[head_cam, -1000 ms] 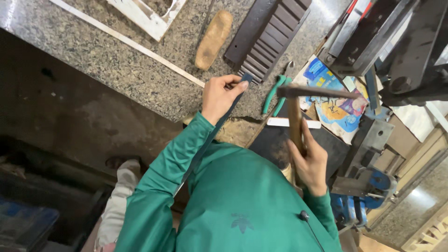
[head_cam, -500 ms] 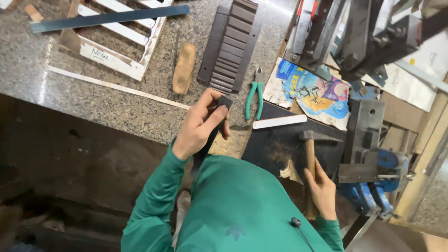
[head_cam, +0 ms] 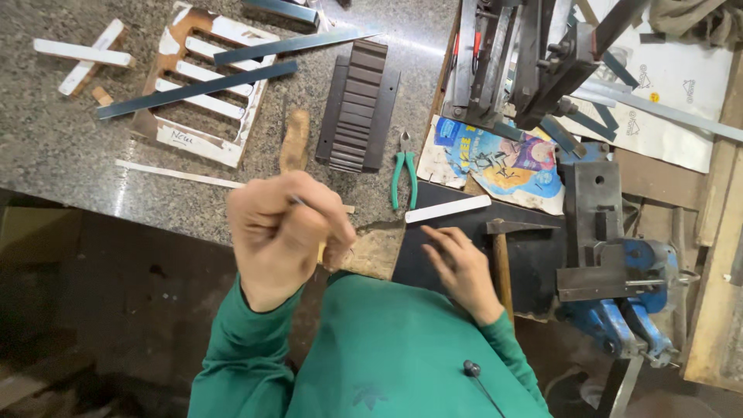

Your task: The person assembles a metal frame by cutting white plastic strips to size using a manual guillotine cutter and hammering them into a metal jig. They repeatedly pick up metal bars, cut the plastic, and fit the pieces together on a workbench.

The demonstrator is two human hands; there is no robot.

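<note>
My left hand (head_cam: 285,236) is raised close to the camera with its fingers closed around a small thin piece; only a thin grey tip shows at the knuckles. My right hand (head_cam: 462,267) lies flat with fingers apart on a dark metal plate (head_cam: 418,267). Just right of it, a wooden-handled hammer (head_cam: 503,259) rests on the plate, untouched. A white strip (head_cam: 447,209) lies just beyond the right hand's fingers. Green-handled pliers (head_cam: 402,176) and a dark ribbed block (head_cam: 360,104) sit further out on the granite counter (head_cam: 70,147).
A wooden piece (head_cam: 295,139) lies beside the ribbed block. A white slatted frame (head_cam: 203,89) with dark metal strips across it is at the far left. A blue vise (head_cam: 619,298), a colourful printed sheet (head_cam: 499,162) and a metal press (head_cam: 526,62) stand at the right.
The right hand has let go of the hammer, which now lies on the plate. The left hand has come up from the counter toward the camera, still closed.
</note>
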